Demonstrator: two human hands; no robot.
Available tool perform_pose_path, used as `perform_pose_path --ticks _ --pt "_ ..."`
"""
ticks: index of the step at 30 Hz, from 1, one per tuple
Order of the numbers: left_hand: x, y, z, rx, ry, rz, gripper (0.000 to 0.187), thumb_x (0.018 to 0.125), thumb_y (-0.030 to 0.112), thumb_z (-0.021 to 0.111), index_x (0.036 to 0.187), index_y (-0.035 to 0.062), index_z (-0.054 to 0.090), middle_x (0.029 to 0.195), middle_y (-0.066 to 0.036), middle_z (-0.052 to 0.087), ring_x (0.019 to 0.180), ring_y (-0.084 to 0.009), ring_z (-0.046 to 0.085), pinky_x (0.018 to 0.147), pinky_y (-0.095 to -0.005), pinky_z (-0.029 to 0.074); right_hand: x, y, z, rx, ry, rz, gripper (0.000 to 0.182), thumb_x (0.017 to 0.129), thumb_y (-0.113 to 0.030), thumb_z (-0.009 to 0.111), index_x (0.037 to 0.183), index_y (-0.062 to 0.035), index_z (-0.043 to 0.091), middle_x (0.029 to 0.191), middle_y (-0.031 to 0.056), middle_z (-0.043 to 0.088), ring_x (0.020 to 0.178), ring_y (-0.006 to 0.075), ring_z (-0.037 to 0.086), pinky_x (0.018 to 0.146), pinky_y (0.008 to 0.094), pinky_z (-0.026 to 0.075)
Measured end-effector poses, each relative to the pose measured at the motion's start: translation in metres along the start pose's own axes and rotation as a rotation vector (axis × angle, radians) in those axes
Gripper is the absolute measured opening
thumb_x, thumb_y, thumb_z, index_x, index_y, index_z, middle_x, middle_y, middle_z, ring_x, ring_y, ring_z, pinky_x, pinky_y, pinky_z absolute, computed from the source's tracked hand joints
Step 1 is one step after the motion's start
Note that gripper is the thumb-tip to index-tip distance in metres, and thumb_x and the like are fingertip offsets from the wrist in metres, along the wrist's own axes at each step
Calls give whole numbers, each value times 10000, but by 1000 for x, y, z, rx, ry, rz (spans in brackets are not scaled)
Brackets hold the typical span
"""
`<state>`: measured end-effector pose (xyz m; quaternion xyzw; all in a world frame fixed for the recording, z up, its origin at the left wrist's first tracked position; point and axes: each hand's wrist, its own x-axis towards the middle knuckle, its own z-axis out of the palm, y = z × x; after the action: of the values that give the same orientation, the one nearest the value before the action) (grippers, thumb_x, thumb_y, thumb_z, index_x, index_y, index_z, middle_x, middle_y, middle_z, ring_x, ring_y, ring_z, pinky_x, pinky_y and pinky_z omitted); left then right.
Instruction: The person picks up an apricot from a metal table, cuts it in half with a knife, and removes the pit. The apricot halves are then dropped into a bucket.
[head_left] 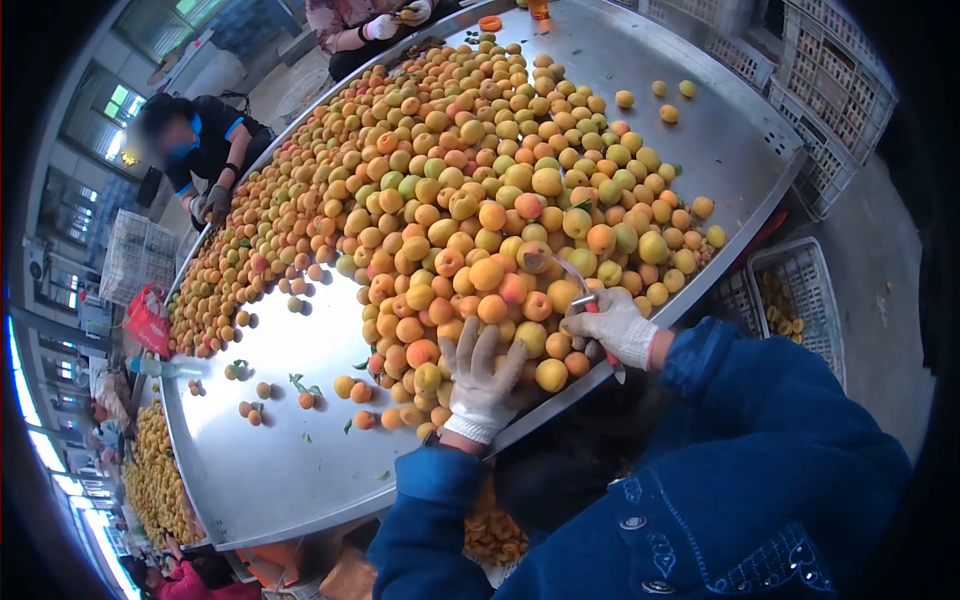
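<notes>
A large heap of apricots (440, 235), yellow to orange-red, covers much of the metal table (330, 480). My left hand (482, 388), in a white glove with soiled fingers, rests on the apricots at the near edge, fingers spread and holding nothing. Close by on the right, my gloved right hand (618, 328) is closed around a red-handled tool (591, 304). Its thin curved metal end reaches over the fruit and looks like a curved knife blade. Next to its tip lies an apricot with a brown patch (533, 257).
Beside the table's right edge stands a plastic crate (815, 300) with fruit pieces; stacked crates (835, 70) are farther back. Cut fruit (495, 530) lies below the near edge. Two co-workers' gloved hands work at the far side. A bottle (165, 368) lies at the left edge.
</notes>
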<state>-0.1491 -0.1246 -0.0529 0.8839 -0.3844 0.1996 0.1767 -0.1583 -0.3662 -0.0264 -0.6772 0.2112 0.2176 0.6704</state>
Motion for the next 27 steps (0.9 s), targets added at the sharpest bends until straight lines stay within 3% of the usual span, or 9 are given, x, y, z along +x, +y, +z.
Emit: perform_pose_path --ticks 2,3,7,9,15,27 --pt "1 -1 4 -61 -21 -18 706 487 263 846 1142 237 583 1261 -137 447 1265 -432 402 1025 -655 260 2 2 2 22 12 7 185 840 -193 677 887 -18 638 715 60 644 590 129 614 546 270 503" --pt "0 -4 8 -82 -44 -42 625 548 312 821 1131 275 598 1303 -116 413 1326 -394 337 1053 -693 151 -1 -5 2 10 -4 27 185 844 -197 673 876 -18 639 715 60 641 600 131 615 550 271 504" --pt "6 -11 9 -92 -31 -29 620 546 303 822 1124 266 599 1300 -115 417 1327 -398 335 1055 -692 149 9 1 4 27 8 -29 191 851 -132 690 961 12 627 735 56 651 537 105 603 485 220 495" --pt "15 -12 11 -3 14 -14 707 488 355 877 1123 232 593 1259 -135 451 1281 -432 388 1027 -686 235 12 -3 5 22 44 -31 181 848 -130 686 950 6 626 728 52 650 540 105 605 488 226 499" --pt "35 -18 19 -59 81 -25 699 492 425 877 1107 242 600 1243 -126 466 1274 -429 394 1004 -676 251 26 -18 0 -49 -3 -44 165 846 -114 676 942 9 623 722 57 656 530 100 604 470 232 486" --pt "56 -39 31 -85 102 -65 590 531 326 867 1060 192 644 1165 -122 526 1196 -415 471 1008 -604 329 52 -32 -3 104 -13 9 115 839 -86 665 912 -14 613 711 85 654 480 112 583 414 269 465"
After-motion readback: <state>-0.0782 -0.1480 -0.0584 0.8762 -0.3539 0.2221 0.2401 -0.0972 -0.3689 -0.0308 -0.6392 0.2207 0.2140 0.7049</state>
